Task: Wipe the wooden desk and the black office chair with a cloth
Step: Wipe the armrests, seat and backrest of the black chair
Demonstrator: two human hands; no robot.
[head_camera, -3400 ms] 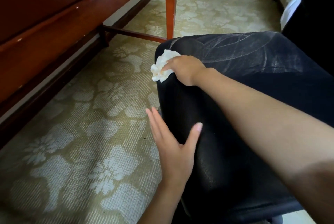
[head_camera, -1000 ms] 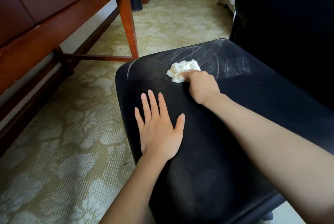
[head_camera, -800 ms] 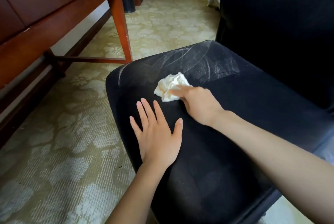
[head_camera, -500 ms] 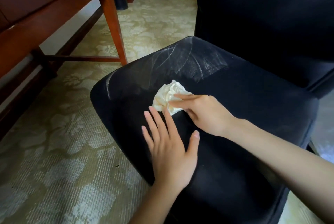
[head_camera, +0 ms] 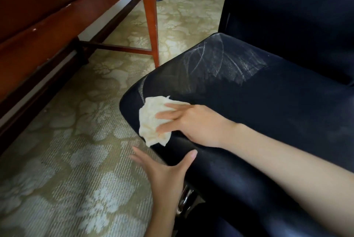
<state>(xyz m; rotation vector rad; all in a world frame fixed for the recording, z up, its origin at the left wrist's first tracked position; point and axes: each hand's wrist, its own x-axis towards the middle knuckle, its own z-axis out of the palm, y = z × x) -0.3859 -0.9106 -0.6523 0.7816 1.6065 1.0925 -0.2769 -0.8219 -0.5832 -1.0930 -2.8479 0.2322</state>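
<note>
Head view: the right hand (head_camera: 195, 123) presses a crumpled cream-white cloth (head_camera: 151, 121) onto the desk-side corner of the black padded office chair (head_camera: 258, 112) seat, with its fingers straight across the cloth, not curled. The left hand (head_camera: 164, 177) is spread wide and holds nothing, its thumb touching the seat's near edge. Pale dusty streaks (head_camera: 220, 60) mark the seat's far part. The reddish wooden desk (head_camera: 57, 16) stands to the left on patterned carpet (head_camera: 67, 160).
</note>
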